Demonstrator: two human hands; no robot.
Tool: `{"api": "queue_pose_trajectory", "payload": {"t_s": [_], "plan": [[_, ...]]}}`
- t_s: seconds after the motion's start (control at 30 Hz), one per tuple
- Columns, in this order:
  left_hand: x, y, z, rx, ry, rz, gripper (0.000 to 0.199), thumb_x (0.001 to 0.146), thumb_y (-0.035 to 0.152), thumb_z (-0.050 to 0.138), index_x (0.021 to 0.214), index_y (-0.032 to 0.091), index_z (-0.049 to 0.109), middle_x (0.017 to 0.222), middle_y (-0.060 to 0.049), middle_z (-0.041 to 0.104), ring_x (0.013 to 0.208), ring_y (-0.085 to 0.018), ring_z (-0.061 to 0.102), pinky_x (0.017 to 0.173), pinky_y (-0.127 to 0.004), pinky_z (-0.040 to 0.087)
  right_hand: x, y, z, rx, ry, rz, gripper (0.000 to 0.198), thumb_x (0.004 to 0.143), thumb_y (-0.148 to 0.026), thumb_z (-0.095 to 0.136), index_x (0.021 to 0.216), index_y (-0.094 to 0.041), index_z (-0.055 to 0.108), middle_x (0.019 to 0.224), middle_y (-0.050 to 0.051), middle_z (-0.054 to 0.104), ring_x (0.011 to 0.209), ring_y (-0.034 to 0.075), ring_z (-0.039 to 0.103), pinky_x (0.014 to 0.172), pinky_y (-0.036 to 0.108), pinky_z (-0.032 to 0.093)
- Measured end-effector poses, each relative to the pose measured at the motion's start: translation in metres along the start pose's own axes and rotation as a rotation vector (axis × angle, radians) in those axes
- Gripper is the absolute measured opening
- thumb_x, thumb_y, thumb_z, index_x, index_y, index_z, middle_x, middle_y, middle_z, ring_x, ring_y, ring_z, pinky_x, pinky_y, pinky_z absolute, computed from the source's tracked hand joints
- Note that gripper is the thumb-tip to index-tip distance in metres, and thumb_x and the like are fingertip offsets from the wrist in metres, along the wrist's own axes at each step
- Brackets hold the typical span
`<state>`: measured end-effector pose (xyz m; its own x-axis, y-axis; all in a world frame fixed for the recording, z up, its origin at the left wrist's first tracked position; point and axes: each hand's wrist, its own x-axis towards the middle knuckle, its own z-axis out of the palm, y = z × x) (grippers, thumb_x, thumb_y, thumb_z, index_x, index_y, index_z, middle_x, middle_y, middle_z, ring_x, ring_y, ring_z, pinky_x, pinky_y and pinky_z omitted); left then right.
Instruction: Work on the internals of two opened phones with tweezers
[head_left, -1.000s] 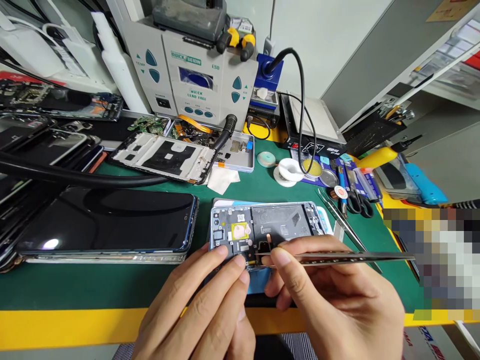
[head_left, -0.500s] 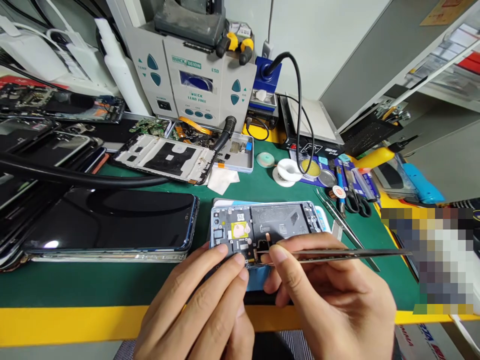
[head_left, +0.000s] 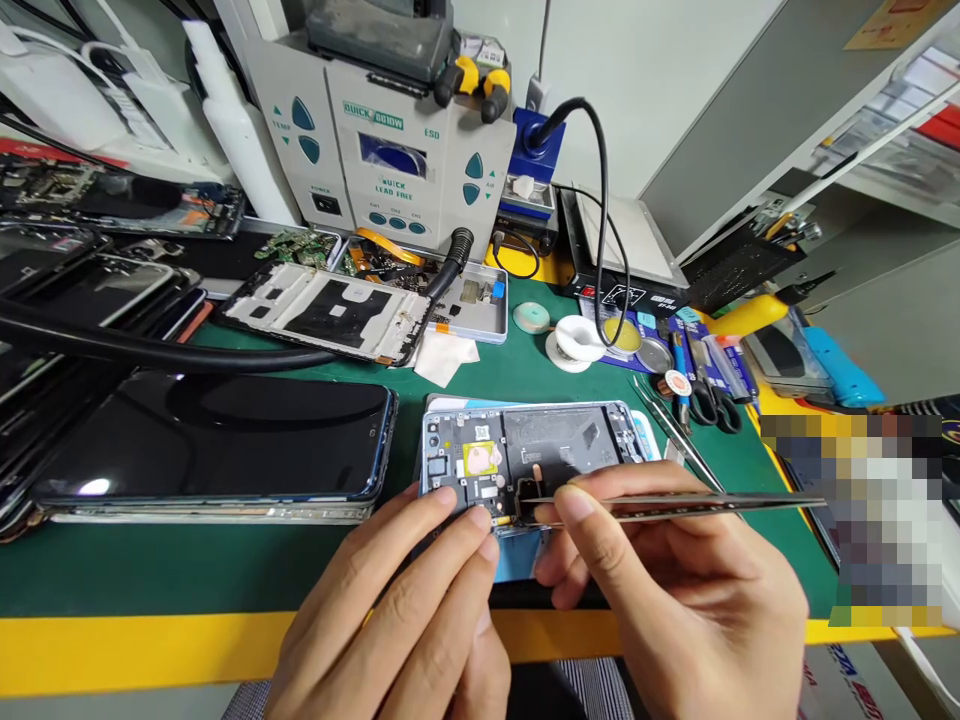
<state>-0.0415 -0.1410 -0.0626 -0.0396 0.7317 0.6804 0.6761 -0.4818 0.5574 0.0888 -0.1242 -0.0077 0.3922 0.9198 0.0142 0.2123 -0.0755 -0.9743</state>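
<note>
An opened phone [head_left: 559, 440] lies in front of me with its dark inner frame showing, a yellow-edged square with pinkish paste near its left end. My left hand [head_left: 405, 600] holds the phone's near left corner, fingertips pressed along its edge. Between the thumb and fingers of my right hand [head_left: 667, 580] is a pair of metal tweezers [head_left: 697, 506], held nearly level. Their tips reach the phone's near edge, beside a small dark part. Whether anything is pinched in the tips is too small to tell. Under the phone a blue surface [head_left: 519, 560] shows.
A dark-screened phone [head_left: 247, 440] lies at left on the green mat [head_left: 187, 570]. Behind are a removed phone frame [head_left: 330, 312], a hot-air station [head_left: 390, 130] and a solder spool [head_left: 576, 342]. More tweezers [head_left: 686, 440] and scissors [head_left: 712, 408] lie at right.
My right hand has shifted slightly to the right, and the thumb sits farther from the tweezer tips' end of the phone. My left hand and the phone stay in place.
</note>
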Motion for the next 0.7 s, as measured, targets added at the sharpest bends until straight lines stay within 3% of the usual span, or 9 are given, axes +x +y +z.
{"api": "queue_pose_trajectory", "payload": {"t_s": [0.17,0.33,0.5,0.7], "plan": [[-0.001,-0.005,-0.001,0.012,-0.031,0.047,0.041,0.07,-0.011,0.06,0.098,0.016,0.074,0.105,0.001,0.079,0.111,-0.022,0.069,0.096,-0.041,0.059,0.002,0.001,0.0,0.033,-0.017,-0.025,0.015,0.08,-0.027,0.081,0.07,-0.019,0.074,0.066,0.002,0.072,0.041,0.013,0.064,0.038,0.022,0.056],[0.001,-0.01,-0.004,0.005,-0.056,0.11,0.04,0.071,-0.011,0.062,0.099,0.014,0.075,0.107,-0.001,0.078,0.113,-0.021,0.068,0.099,-0.038,0.058,0.002,0.002,-0.001,0.025,-0.039,-0.039,0.013,0.082,-0.026,0.08,0.073,-0.019,0.074,0.061,0.0,0.07,0.041,0.013,0.064,0.04,0.021,0.055],[0.008,-0.009,-0.006,-0.012,-0.075,0.151,0.034,0.072,-0.011,0.065,0.098,0.009,0.074,0.101,-0.005,0.08,0.109,-0.021,0.07,0.096,-0.035,0.059,0.002,0.002,-0.002,0.068,-0.061,-0.028,0.014,0.083,-0.028,0.08,0.076,-0.019,0.072,0.075,0.003,0.076,0.045,0.013,0.065,0.041,0.023,0.057],[0.008,-0.01,-0.006,-0.028,-0.041,0.174,0.037,0.07,-0.012,0.064,0.1,0.009,0.073,0.102,-0.006,0.08,0.107,-0.024,0.071,0.093,-0.037,0.061,0.002,0.003,-0.003,0.102,-0.109,-0.021,0.014,0.084,-0.029,0.078,0.079,-0.019,0.07,0.072,0.003,0.074,0.047,0.014,0.065,0.041,0.024,0.057]]}}
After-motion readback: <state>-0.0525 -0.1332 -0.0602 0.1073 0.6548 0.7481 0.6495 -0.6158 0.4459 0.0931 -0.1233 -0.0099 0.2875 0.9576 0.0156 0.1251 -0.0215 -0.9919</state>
